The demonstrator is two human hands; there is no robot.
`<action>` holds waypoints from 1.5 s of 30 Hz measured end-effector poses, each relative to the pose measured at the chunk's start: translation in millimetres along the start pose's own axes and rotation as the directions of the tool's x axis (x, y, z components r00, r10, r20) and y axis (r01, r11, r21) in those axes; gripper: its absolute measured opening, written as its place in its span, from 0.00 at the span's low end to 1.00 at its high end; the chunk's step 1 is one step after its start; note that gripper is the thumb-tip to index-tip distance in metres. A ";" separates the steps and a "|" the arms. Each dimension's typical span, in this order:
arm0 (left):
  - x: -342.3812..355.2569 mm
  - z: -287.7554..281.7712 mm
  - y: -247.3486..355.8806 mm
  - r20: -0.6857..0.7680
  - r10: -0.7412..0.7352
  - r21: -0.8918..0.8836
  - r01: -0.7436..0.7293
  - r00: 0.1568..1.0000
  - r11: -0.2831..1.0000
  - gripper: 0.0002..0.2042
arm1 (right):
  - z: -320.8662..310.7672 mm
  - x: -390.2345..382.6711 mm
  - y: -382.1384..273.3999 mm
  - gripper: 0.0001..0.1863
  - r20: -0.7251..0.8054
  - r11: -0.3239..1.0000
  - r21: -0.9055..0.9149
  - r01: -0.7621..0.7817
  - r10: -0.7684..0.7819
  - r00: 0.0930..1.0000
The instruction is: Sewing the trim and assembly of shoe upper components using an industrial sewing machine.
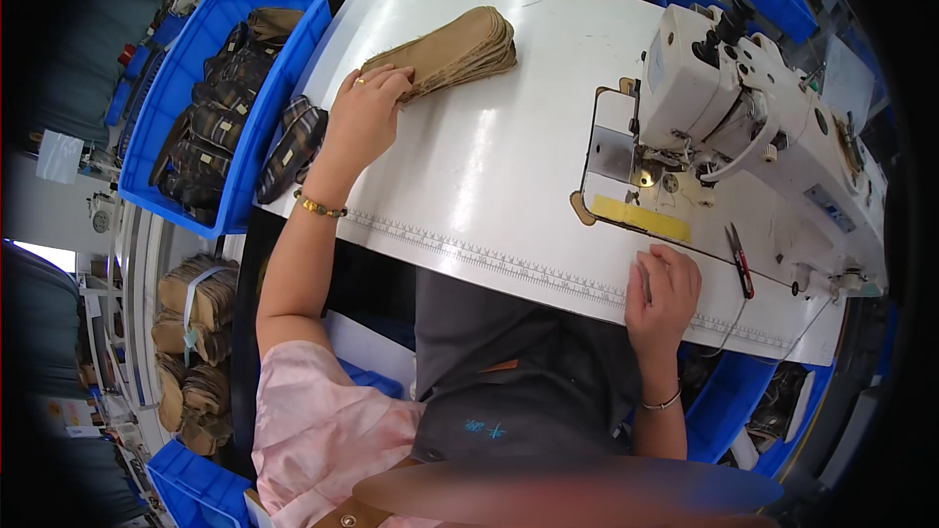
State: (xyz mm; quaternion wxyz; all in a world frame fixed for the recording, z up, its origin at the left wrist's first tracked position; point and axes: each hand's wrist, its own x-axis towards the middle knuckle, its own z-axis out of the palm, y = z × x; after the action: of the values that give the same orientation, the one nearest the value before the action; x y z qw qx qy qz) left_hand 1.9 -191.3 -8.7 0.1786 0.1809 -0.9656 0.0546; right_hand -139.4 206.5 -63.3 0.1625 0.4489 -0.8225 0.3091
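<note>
Lying on the white table [548,137]: brown, frayed-edged, sole-shaped fabric stack [455,49], left hand [370,115] at its left end, grip unclear; right hand [667,291] loosely curled, thumb apart, by printed ruler markings [469,252].

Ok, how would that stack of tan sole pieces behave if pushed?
The stack of tan sole pieces would probably fan out, since its layers look uneven and loose. Each piece seems bendy, given the frayed, cloth-like edges. Rolling is unlikely: it lies flat on the white table.
</note>
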 end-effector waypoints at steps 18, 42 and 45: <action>22.8 13.9 -52.4 0.317 -0.224 -0.792 0.387 0.921 0.472 0.30 | 0.3 -1.5 -1.0 0.10 0.012 1.000 -0.011 -0.002 0.003 1.000; 49.5 48.1 89.8 -0.287 0.187 0.150 -0.148 0.940 0.977 0.19 | -1.6 -1.5 -1.3 0.09 0.005 1.000 -0.020 -0.014 0.015 1.000; 73.5 58.1 74.1 -0.332 0.150 0.255 -0.064 0.931 0.965 0.16 | -0.4 -2.1 -1.0 0.10 -0.002 1.000 -0.012 -0.015 0.015 1.000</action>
State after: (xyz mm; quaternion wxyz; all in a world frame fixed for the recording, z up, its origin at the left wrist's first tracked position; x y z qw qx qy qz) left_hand -108.4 -156.6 -39.0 0.3203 0.1353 -0.9134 0.2118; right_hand -137.4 207.8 -63.8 0.1640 0.4415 -0.8274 0.3058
